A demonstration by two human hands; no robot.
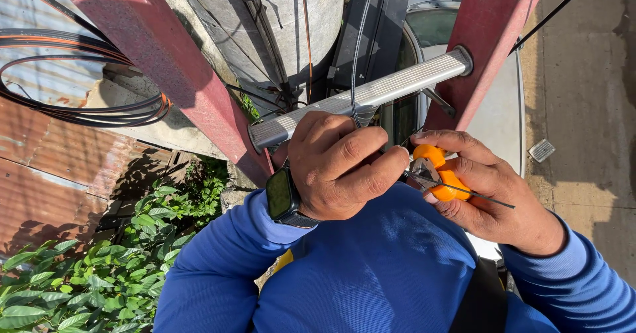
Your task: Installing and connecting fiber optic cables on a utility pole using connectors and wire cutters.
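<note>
Head view, looking down a ladder set against a grey pole (291,15).

Left hand (338,167): just left of frame centre, fingers curled closed with the knuckles up. It grips something at the spot where the thin black cable (358,55) comes down from 12 o'clock, but the fingers hide what lies inside the fist. A dark watch (283,197) sits on its wrist at 8 o'clock from the hand.

Right hand (490,187): at 3 o'clock from the left hand, the two touching at the fingertips. It is closed around the orange handles of the pliers (440,174). The metal head of the pliers points toward 9 o'clock, to the left fingertips. A short black wire (477,195) runs from the head toward 4 o'clock, across the right palm.

Rung (371,93): a ribbed grey bar, directly at 12 o'clock from both hands, spanning the two red rails (165,55) and tilted up toward 2 o'clock.

Surroundings: coiled black and orange cables (79,75) at 10 o'clock; green plants (99,273) at 8 o'clock; a rusty sheet roof (46,167) at 9 o'clock; concrete ground (583,108) at 3 o'clock. Blue sleeves (218,267) fill the 6 o'clock edge.
</note>
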